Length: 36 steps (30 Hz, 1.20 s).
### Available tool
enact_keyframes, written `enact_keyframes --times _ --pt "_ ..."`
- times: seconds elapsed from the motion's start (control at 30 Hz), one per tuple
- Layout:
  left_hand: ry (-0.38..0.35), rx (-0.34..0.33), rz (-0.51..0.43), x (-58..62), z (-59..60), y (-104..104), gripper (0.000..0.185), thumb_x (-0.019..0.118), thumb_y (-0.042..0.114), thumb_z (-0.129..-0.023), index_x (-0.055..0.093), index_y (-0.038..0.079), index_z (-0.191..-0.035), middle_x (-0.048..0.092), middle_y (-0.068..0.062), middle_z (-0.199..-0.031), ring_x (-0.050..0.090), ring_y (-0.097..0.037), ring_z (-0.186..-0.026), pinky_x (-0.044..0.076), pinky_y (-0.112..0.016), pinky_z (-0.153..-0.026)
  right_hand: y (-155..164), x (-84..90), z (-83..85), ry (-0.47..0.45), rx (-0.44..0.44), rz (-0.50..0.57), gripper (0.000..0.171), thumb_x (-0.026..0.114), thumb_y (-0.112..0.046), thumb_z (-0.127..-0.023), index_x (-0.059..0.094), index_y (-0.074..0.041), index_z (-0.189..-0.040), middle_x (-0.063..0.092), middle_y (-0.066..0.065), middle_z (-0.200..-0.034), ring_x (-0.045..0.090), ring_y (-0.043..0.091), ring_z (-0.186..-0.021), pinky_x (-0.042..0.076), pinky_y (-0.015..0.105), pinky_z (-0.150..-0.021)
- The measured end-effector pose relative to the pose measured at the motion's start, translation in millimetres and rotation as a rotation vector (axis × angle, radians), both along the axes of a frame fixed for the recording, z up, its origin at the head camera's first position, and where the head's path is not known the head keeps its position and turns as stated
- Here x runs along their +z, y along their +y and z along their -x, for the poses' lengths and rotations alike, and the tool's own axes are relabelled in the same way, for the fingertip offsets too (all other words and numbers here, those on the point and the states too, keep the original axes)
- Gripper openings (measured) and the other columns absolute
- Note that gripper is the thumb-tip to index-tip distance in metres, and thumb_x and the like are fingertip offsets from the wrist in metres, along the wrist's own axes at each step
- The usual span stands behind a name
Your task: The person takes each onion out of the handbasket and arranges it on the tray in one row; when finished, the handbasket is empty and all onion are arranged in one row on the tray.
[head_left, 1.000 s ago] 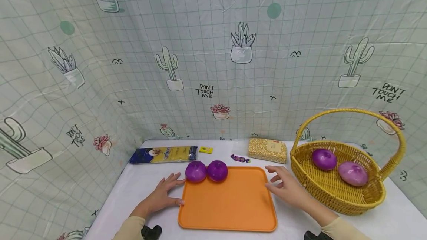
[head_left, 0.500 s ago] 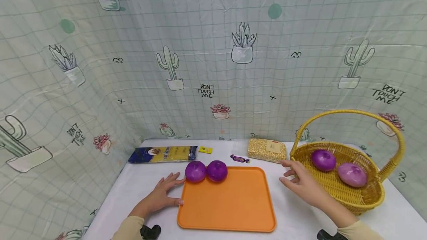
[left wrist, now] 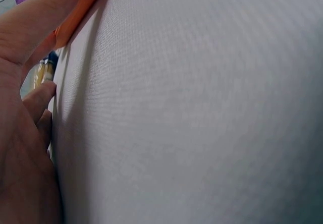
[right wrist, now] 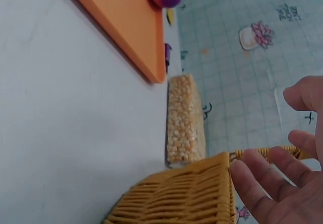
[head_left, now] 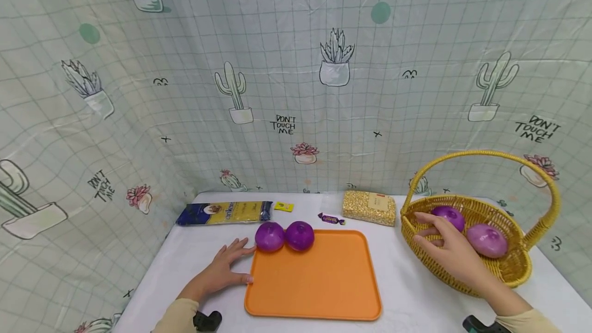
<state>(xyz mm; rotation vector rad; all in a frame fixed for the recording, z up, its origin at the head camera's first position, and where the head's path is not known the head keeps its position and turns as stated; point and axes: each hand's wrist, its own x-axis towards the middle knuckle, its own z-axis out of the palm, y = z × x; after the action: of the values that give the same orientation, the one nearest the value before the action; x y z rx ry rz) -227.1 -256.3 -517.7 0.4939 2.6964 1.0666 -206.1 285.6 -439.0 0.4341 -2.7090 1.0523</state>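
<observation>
since a second ago the right hand [head_left: 455,253] has travelled from the tray's right edge across the table and over the near rim of the yellow basket [head_left: 504,271], fingers spread and loose, gripping nothing. its fingertips now reach toward the nearer of two purple onions in the basket [head_left: 450,216]; whether they touch it is hard to say from the head view, and the right wrist view shows only the fingers above the woven wall. the second basket onion [head_left: 487,240] lies just beside the first. the left hand [head_left: 222,274] has stayed flat on the white table [head_left: 416,302], fingers straight, thumb against the left edge of the orange tray [head_left: 319,281]. two more purple onions [head_left: 284,236] sit touching at the tray's far left corner.
</observation>
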Motion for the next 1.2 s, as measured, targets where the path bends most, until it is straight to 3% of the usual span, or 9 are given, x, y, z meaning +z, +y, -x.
enact_keyframes --times 0.1,0.2,0.47,0.7,0.97,1.2 --pt "-0.004 -0.001 0.0 0.7 0.5 0 0.082 0.085 0.047 -0.079 0.057 0.01 -0.146 0.031 -0.023 -0.162 0.012 -0.049 -0.152 -0.005 -0.067 -0.12 5 3.6 -0.8 -0.018 0.007 0.006 0.056 0.064 -0.028 -0.102 0.045 -0.002 -0.148 0.052 0.02 -0.141 0.063 0.029 -0.11 0.057 0.021 -0.082" --pt "-0.004 -0.006 -0.002 0.7 0.5 0 0.081 0.085 0.046 -0.079 0.056 0.01 -0.146 0.031 -0.024 -0.162 0.011 -0.049 -0.152 -0.005 -0.067 -0.12 12 4.1 -1.2 -0.028 0.016 0.021 0.056 0.063 -0.025 -0.103 0.044 -0.001 -0.149 0.051 0.02 -0.141 0.062 0.024 -0.111 0.056 0.019 -0.082" --pt "-0.003 0.006 0.007 -0.6 -0.1 1 0.082 0.085 0.047 -0.078 0.057 0.01 -0.146 0.031 -0.023 -0.162 0.011 -0.049 -0.152 -0.005 -0.066 -0.12 33 -1.4 5.5 -0.07 -0.005 -0.027 0.056 0.061 -0.022 -0.104 0.041 0.003 -0.149 0.046 0.028 -0.139 0.062 0.04 -0.109 0.056 0.019 -0.074" --pt "-0.002 0.01 0.005 0.3 -0.7 1 0.082 0.085 0.048 -0.078 0.057 0.01 -0.146 0.031 -0.023 -0.162 0.012 -0.049 -0.152 -0.004 -0.067 -0.12 50 -0.4 16.3 -0.098 -0.05 -0.125 0.058 0.061 -0.028 -0.104 0.042 0.006 -0.147 0.051 0.031 -0.131 0.062 0.043 -0.106 0.058 0.033 -0.071" --pt "-0.003 0.009 0.004 1.6 -1.6 1 0.082 0.085 0.047 -0.079 0.056 0.011 -0.146 0.031 -0.022 -0.162 0.011 -0.048 -0.153 -0.004 -0.066 -0.12 64 0.0 30.2 -0.108 -0.073 -0.202 0.061 0.061 -0.03 -0.103 0.042 0.011 -0.143 0.048 0.039 -0.131 0.056 0.054 -0.111 0.054 0.065 -0.084" --pt "0.009 -0.005 -0.005 1.5 -2.2 0 0.081 0.086 0.045 -0.079 0.056 0.01 -0.146 0.03 -0.024 -0.162 0.011 -0.049 -0.152 -0.004 -0.067 -0.12 74 -0.9 42.6 -0.128 -0.09 -0.218 0.064 0.064 -0.03 -0.102 0.041 0.013 -0.143 0.049 0.041 -0.128 0.056 0.055 -0.109 0.052 0.066 -0.082"
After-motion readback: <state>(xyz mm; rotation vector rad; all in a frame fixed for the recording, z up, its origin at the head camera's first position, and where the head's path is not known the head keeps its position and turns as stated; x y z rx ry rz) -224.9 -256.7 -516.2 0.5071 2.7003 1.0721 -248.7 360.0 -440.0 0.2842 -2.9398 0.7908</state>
